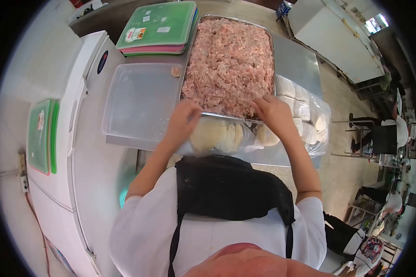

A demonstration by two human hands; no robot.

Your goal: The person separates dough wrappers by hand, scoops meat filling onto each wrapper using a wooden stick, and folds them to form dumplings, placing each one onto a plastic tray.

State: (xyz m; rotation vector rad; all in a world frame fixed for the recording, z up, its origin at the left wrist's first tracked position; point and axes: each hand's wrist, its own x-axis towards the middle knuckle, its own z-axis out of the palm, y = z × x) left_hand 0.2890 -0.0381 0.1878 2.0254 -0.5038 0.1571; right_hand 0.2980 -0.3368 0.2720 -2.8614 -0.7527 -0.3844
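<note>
A large steel tray (269,41) full of pink minced meat (229,64) sits on the metal table. In front of it lie round pale dough discs (215,135) in clear plastic. My left hand (184,119) rests at the near edge of the tray, on the plastic over the dough discs. My right hand (272,112) is at the tray's near right corner, fingers curled at the meat's edge beside more bagged dough (305,115). Whether either hand grips anything is unclear.
An empty clear plastic container (138,99) stands left of the tray, with one small dough piece (175,70) at its far corner. Stacked green and pink cutting boards (157,27) lie behind it. A white chest freezer (78,138) is at left. People sit at right (383,134).
</note>
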